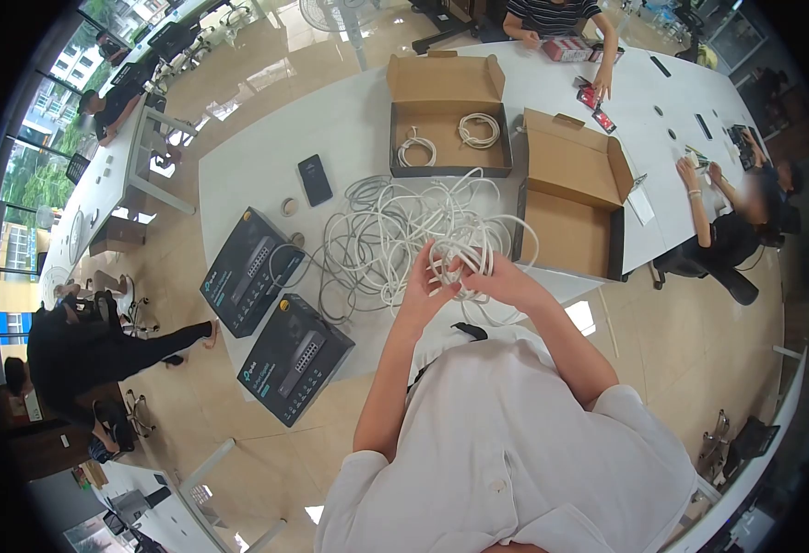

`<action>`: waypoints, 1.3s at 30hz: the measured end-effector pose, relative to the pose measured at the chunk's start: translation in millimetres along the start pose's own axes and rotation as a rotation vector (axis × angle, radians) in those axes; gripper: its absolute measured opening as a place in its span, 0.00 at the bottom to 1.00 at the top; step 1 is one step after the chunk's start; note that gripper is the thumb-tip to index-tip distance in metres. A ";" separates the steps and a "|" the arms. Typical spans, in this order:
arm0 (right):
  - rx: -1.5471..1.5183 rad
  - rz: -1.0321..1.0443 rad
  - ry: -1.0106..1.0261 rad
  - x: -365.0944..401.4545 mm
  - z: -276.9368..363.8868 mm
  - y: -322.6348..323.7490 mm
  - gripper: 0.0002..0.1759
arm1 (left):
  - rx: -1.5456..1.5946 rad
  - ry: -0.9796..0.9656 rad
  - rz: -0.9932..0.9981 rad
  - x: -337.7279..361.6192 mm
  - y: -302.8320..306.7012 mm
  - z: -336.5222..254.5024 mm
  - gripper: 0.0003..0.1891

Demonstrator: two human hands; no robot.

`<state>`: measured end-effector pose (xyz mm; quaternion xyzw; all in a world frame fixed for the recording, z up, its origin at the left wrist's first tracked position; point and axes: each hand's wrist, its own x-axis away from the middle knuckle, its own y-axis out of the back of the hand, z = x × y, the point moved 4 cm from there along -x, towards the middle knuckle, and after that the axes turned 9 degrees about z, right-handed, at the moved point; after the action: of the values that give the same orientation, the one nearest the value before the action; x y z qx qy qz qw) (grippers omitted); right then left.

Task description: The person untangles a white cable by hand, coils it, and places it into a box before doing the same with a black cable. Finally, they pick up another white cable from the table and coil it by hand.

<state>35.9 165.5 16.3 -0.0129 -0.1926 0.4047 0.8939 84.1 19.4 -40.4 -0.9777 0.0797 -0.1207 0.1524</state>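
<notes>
Both of my hands are at the near edge of the white table, closed round a bundle of white cable (464, 261). My left hand (425, 288) grips the bundle's left side, and my right hand (501, 279) holds its right side. Just beyond them lies a loose tangle of white and grey cables (377, 221). Behind the tangle, an open cardboard box (446, 115) contains two coiled cables (479, 131). To its right is a second open box (570, 226) with a bare brown bottom.
Two dark product boxes (252, 267) (295, 359) lie at the table's left edge. A black phone (314, 180) and a tape roll (289, 206) are near them. Co-workers sit at the far side (556, 18) and right side (741, 230); another person (82, 355) is at the left.
</notes>
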 end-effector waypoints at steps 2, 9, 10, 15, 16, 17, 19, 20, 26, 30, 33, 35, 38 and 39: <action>0.075 -0.028 -0.008 -0.7 -6.6 4.1 0.14 | -0.131 0.006 -0.054 -1.5 2.8 2.7 0.44; 0.370 -0.315 0.134 4.4 -6.0 21.4 0.22 | -0.048 -0.100 -0.121 8.5 26.4 4.9 0.31; 0.313 -0.325 0.140 3.3 -7.8 23.7 0.21 | -0.020 -0.080 -0.099 9.7 28.2 2.8 0.29; 0.146 -0.353 0.125 1.0 -5.0 26.1 0.18 | 0.109 -0.036 -0.122 12.1 23.6 -2.5 0.16; 0.146 -0.354 0.121 0.7 -4.3 26.8 0.19 | 0.089 -0.037 -0.109 11.6 25.2 -0.8 0.15; 0.145 -0.354 0.117 0.1 -3.8 27.5 0.19 | 0.070 -0.037 -0.097 11.1 26.6 -0.3 0.13; 0.126 -0.351 0.101 -1.5 -5.6 29.8 0.20 | 0.004 0.002 -0.052 10.4 24.3 -5.5 0.12; 0.109 -0.348 0.091 -3.4 -8.9 32.2 0.20 | -0.028 0.021 -0.031 10.3 22.6 -9.0 0.11; 0.099 -0.485 0.297 -8.1 -7.3 29.7 0.23 | 0.170 0.010 0.010 8.2 13.7 -12.5 0.14; 0.410 -0.655 0.400 1.7 12.8 15.1 0.27 | 0.512 0.000 -0.135 6.9 16.7 -0.8 0.10; 0.795 -0.761 0.561 10.0 18.5 -0.4 0.25 | 0.697 0.019 -0.221 6.5 23.9 9.5 0.08; 0.853 -0.589 0.577 7.5 6.1 -11.8 0.22 | 0.759 0.002 -0.248 6.5 26.4 6.4 0.08; 0.908 -0.505 0.613 2.6 0.3 -28.2 0.18 | 0.860 -0.030 -0.181 8.6 33.4 10.9 0.09; 0.922 -0.503 0.630 0.3 0.7 -32.2 0.17 | 0.873 -0.037 -0.170 9.8 32.7 9.8 0.09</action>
<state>58.9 144.0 22.8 0.3020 0.2788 0.1998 0.8895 92.1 -10.5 -57.8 -0.8269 -0.0619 -0.1375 0.5418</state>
